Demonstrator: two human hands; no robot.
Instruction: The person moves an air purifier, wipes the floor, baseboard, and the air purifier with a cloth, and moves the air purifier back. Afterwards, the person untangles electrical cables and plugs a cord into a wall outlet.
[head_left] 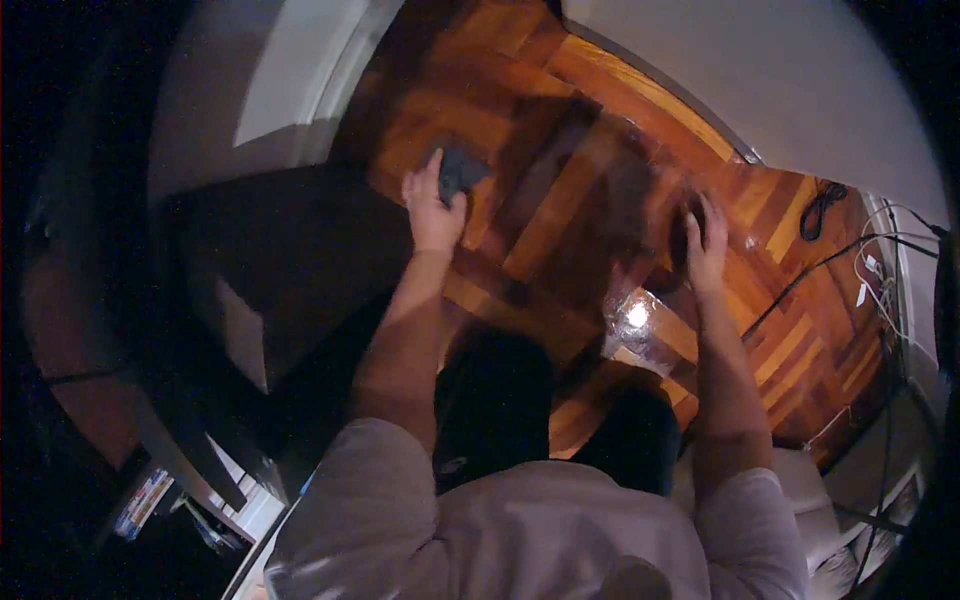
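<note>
My left hand [433, 208] is closed on a dark grey cloth [462, 173], held between thumb and fingers at the wooden floor [565, 205]. The cloth looks bunched, and its far side juts out past the fingers. Over to the right, my right hand [707, 245] is at the floor with its thumb and fingers apart. Nothing can be made out in it, though the area by its fingertips is dark and blurred.
A dark piece of furniture [290, 230] stands at the left. Along the right wall [790, 80] lie a coiled black cable [822, 211] and white cords [885, 290]. A black cord [800, 283] crosses the floor near my right arm. A bright reflection shines between my arms.
</note>
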